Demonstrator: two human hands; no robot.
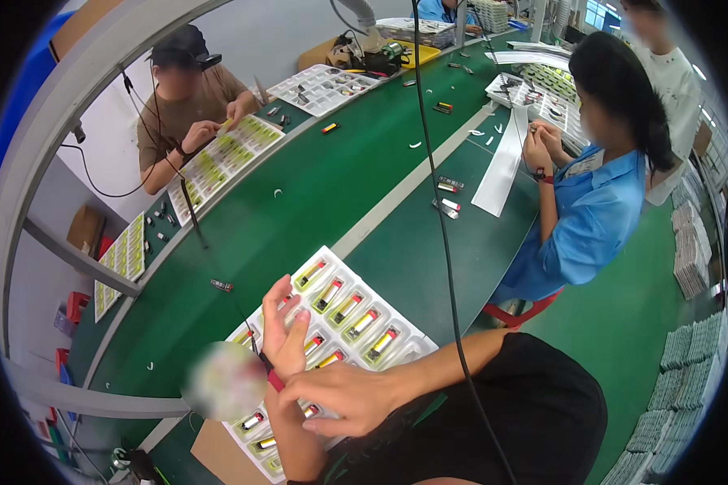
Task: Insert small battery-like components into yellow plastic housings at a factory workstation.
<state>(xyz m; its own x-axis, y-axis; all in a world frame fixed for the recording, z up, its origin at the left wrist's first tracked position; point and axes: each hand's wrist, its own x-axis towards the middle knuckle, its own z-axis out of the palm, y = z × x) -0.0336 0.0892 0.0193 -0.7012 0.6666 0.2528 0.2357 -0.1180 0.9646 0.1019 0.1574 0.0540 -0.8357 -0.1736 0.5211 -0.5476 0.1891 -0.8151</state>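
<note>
Head view: roomy surface (340, 186) past the tray edge (376, 300) — left hand (283, 335) up, fingers loose; right hand (344, 398) at red band (276, 380), grip unclear.

1 head-worn fisheye view, left of 2: set above your near edge of the green bench (332, 190), facing down and across to the opposite edge; your white tray (390, 314) close below, bench's upper-right stretch distant.
</note>
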